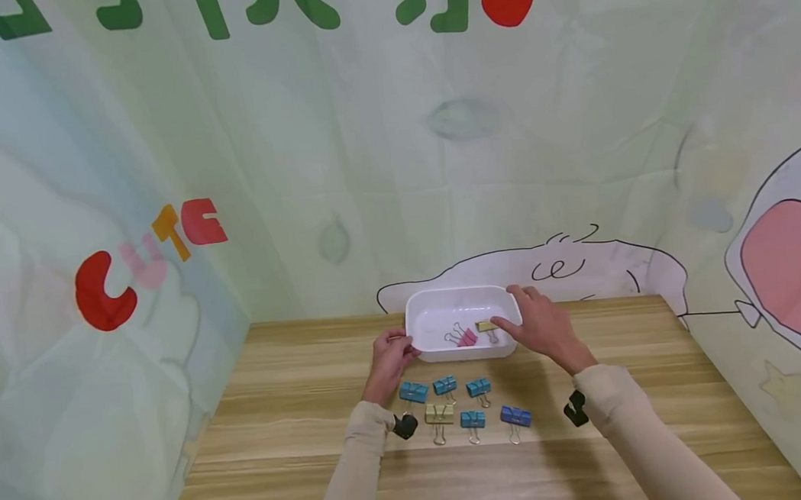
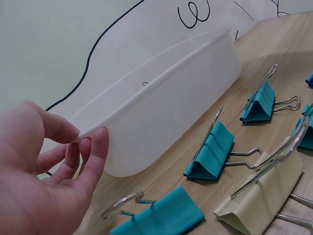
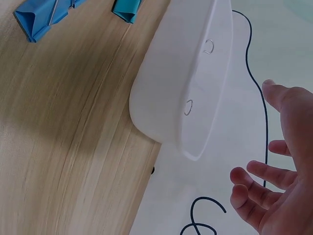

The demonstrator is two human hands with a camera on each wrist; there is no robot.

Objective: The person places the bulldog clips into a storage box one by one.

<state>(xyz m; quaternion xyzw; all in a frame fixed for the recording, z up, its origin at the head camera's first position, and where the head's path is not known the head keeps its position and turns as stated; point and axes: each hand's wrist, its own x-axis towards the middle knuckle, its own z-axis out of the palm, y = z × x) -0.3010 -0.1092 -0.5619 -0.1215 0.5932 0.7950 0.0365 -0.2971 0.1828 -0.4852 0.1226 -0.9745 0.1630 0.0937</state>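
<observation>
A white plastic box (image 1: 465,355) stands at the back of the table. Inside it lie a pink binder clip (image 1: 467,338) and a yellow binder clip (image 1: 485,325). My left hand (image 1: 388,360) pinches the box's left rim between thumb and fingers, as the left wrist view shows up close. Over the right end of the box is my right hand (image 1: 545,325), its fingers apart and holding nothing in the right wrist view. Nearer me on the table are several teal binder clips (image 2: 210,152), a cream binder clip (image 2: 261,193) and a dark blue binder clip (image 1: 515,416).
The wooden table (image 1: 300,409) meets a printed cloth backdrop (image 1: 288,211) just behind the box. The loose clips lie in two rough rows in front of the box, between the forearms. A black wrist strap piece (image 1: 575,409) shows by the right sleeve.
</observation>
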